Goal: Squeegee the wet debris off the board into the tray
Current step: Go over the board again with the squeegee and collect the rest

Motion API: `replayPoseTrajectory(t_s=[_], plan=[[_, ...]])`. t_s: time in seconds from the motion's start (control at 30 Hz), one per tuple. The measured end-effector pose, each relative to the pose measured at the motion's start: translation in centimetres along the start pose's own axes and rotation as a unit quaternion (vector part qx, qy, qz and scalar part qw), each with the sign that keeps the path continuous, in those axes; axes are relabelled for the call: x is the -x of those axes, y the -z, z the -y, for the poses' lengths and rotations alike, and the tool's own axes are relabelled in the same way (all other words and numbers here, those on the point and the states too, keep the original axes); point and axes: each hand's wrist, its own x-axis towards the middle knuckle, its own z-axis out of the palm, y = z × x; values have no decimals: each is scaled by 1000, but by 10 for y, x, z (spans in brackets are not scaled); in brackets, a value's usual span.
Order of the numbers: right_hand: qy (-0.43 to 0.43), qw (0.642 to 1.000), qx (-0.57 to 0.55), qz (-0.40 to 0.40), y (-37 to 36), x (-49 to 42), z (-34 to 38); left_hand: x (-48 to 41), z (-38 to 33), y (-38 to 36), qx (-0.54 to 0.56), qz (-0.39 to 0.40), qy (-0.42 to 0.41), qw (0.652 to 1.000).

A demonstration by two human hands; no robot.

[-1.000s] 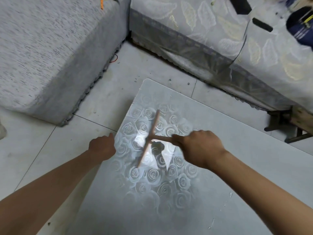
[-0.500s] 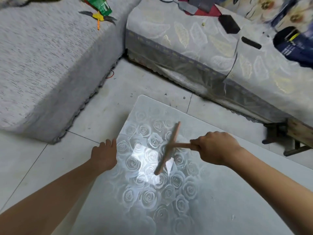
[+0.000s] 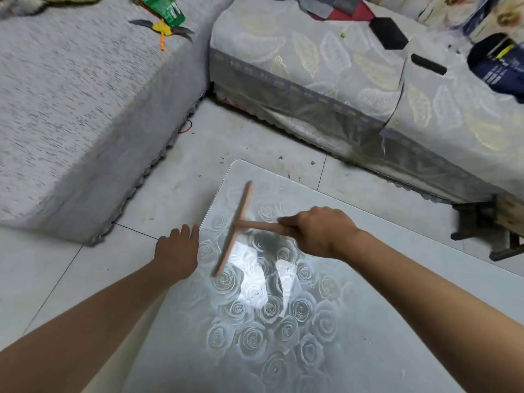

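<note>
Where the 2 forearms enter from the near edge, the board (image 3: 354, 321) is seen beneath them. It is a pale, glossy surface printed with roses, marked by a bright wet-looking glare near its middle and a few small white specks (image 3: 403, 373) toward its near right.

The left hand (image 3: 177, 252) is laid against the board's left edge, back upward and fingers loosely bent; whether the edge is gripped cannot be told. The squeegee (image 3: 237, 222), T-shaped and wood-coloured, is held by its handle in the right hand (image 3: 320, 232), whose fingers are curled round it. Its long blade is set just inside the left edge and roughly along it, reaching toward the rounded far corner. Because the blade is blurred, its contact with the board cannot be judged.

Beyond that corner, open tiled floor (image 3: 255, 131) dotted with dark specks is bounded by a grey speckled block (image 3: 71, 109) on the left and a leaf-patterned bed cover (image 3: 326, 58) on the right. A dark wooden stool (image 3: 479, 231) is placed off the board's right edge.

Farthest off, a green packet (image 3: 161, 8) with unreadable print and a yellow tool (image 3: 164, 29) are seen on the grey block. A dark blue bag (image 3: 499, 66) is seen on the cover, with something yellow in its opening and white lettering too blurred to read.
</note>
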Motion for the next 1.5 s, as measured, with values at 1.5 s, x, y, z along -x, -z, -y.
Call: replayPoseTrajectory(t_s=[1.5], plan=[[-92, 993, -6, -77, 21, -12, -30, -19, -12, 44, -149, 56, -95, 983]])
